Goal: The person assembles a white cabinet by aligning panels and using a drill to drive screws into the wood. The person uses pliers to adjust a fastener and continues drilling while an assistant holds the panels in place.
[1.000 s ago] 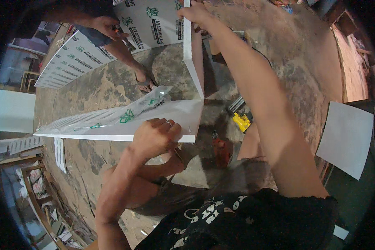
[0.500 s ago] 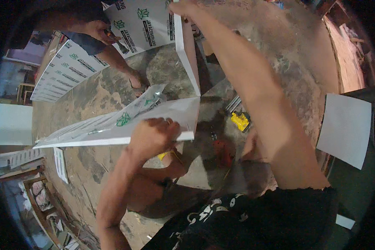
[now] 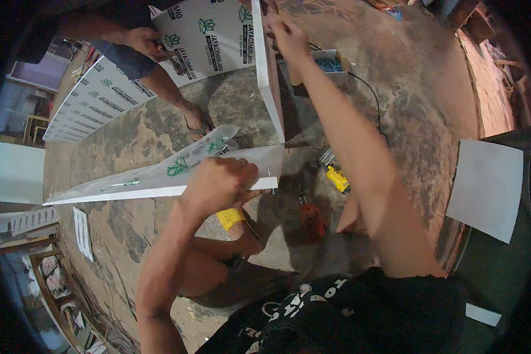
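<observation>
My left hand (image 3: 221,184) is closed over the near edge of a long white panel (image 3: 130,193) that stands on its edge, with clear printed film loose along it. A thin metal fastener pokes up at this panel's right end. At the top, my right hand (image 3: 290,40) is beside the edge of an upright white panel (image 3: 265,76); blur hides whether its fingers grip it. The two panels come together at a corner. Across from me, a co-worker's hand (image 3: 144,44) holds a tool with a dark and orange handle; their other hand (image 3: 197,127) is down near the film.
Near my legs on the floor lie a red tool (image 3: 314,223) and a yellow tool (image 3: 337,179). A small box of blue pieces (image 3: 330,64) sits behind my right forearm, beside a black cable (image 3: 374,97). Another printed panel (image 3: 94,100) stands far left; a white sheet (image 3: 487,189) is at right.
My right hand has drawn back from the top of the upright panel, its arm shifting slightly left. The box of blue pieces has come into view. My left hand stays on the long panel.
</observation>
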`<move>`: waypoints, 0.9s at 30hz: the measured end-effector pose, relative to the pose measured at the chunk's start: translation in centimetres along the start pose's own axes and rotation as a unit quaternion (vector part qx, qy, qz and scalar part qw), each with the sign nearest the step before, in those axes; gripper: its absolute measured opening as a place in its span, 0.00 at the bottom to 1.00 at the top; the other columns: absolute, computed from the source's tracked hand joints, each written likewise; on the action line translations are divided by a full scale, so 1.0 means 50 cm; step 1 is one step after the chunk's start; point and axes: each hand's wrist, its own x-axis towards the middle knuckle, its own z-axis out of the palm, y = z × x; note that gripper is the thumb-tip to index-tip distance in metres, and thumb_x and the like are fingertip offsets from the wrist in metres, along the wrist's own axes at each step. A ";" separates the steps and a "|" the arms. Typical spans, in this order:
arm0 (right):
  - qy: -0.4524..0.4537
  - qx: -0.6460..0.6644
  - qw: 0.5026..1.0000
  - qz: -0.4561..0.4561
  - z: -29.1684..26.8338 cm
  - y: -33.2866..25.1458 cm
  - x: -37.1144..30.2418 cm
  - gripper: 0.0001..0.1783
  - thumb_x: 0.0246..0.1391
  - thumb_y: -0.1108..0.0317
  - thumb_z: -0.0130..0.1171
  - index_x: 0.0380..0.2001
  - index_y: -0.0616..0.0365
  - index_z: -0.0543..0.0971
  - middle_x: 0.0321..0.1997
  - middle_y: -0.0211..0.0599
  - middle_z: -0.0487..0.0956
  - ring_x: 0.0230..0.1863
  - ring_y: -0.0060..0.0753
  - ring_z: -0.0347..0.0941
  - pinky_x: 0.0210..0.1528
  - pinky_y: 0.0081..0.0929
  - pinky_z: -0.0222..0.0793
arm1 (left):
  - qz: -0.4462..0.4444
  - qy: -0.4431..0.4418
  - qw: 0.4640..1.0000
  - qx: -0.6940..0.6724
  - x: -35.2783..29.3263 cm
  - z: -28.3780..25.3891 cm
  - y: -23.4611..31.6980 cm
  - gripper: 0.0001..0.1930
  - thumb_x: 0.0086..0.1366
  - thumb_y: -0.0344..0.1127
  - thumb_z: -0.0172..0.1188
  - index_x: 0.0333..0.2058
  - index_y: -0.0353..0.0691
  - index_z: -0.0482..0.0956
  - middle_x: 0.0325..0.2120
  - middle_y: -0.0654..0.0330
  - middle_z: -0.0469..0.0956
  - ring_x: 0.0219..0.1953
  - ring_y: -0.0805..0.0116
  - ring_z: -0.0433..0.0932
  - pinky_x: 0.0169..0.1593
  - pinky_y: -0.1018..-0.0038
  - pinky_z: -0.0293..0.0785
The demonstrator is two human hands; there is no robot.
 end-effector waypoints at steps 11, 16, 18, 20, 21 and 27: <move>-0.075 -0.096 0.992 -0.040 -0.104 0.287 -0.570 0.23 0.45 0.73 0.63 0.47 0.60 0.73 0.54 0.43 0.70 0.55 0.34 0.69 0.48 0.33 0.71 | -0.015 0.051 0.998 -0.039 0.059 -0.034 -0.034 0.19 0.56 0.52 0.65 0.24 0.42 0.75 0.18 0.58 0.74 0.23 0.56 0.77 0.27 0.64 0.73; -0.060 0.067 0.990 0.108 -0.069 0.308 -0.582 0.26 0.42 0.83 0.60 0.47 0.53 0.74 0.44 0.34 0.76 0.46 0.41 0.73 0.46 0.32 0.69 | -0.038 0.061 0.997 0.006 0.003 -0.057 -0.023 0.17 0.52 0.52 0.67 0.28 0.45 0.78 0.20 0.62 0.75 0.23 0.61 0.77 0.26 0.67 0.72; -0.128 -0.133 0.982 0.045 -0.081 0.213 -0.633 0.20 0.46 0.81 0.59 0.44 0.53 0.73 0.39 0.40 0.75 0.39 0.45 0.73 0.38 0.38 0.69 | -0.049 0.057 0.997 0.017 -0.014 -0.057 -0.013 0.16 0.51 0.51 0.68 0.29 0.46 0.79 0.19 0.63 0.74 0.22 0.62 0.76 0.25 0.67 0.71; -0.116 -0.121 0.985 0.045 -0.112 0.231 -0.660 0.19 0.45 0.73 0.63 0.44 0.57 0.75 0.41 0.42 0.77 0.42 0.47 0.74 0.42 0.38 0.71 | -0.030 0.023 0.999 -0.027 0.023 -0.055 -0.017 0.17 0.46 0.46 0.75 0.29 0.44 0.81 0.20 0.60 0.77 0.22 0.60 0.78 0.26 0.67 0.72; -0.104 -0.105 0.988 0.053 -0.116 0.235 -0.667 0.22 0.44 0.66 0.67 0.44 0.61 0.77 0.42 0.44 0.78 0.44 0.48 0.76 0.46 0.39 0.72 | -0.041 0.012 0.998 -0.040 0.020 -0.052 -0.012 0.17 0.47 0.47 0.74 0.30 0.44 0.81 0.18 0.60 0.76 0.21 0.60 0.77 0.26 0.67 0.72; -0.193 -0.102 0.955 0.201 -0.121 0.186 -0.637 0.27 0.47 0.61 0.68 0.50 0.60 0.75 0.48 0.47 0.78 0.50 0.49 0.75 0.51 0.39 0.71 | -0.137 0.075 0.987 0.030 0.030 -0.063 0.004 0.19 0.52 0.55 0.68 0.27 0.46 0.76 0.16 0.63 0.72 0.21 0.62 0.77 0.25 0.66 0.71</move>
